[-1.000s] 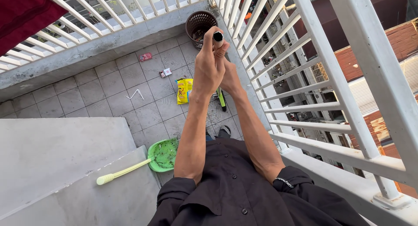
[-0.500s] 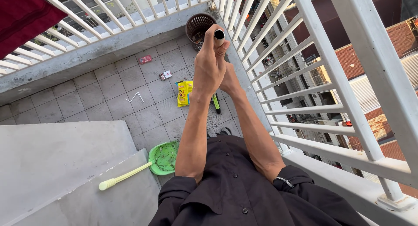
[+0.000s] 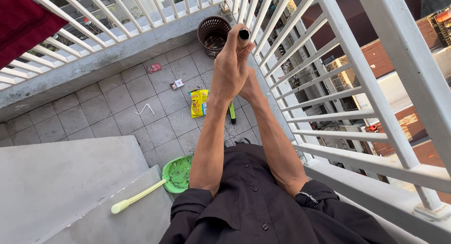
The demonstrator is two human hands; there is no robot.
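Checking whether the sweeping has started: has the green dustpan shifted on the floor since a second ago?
Cannot tell. The green dustpan sits lower in the picture, but the grey ledge beside it dropped equally, so the camera moved.

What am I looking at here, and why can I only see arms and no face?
The camera sits on a person's head and looks down, so you see what they see: their own two arms in black sleeves. There is only this one view.

Both hands are wrapped round a long handle, whose hollow top end pokes up. The left hand is in front with a closed grip; the right hand is mostly hidden behind it. A bit of green and black, probably the lower part of the same handle, shows lower down.

They stand on a tiled balcony floor with a white railing. On the tiles lie a yellow packet, small scraps of litter and a green dustpan with a pale handle. A dark basket stands in the corner.
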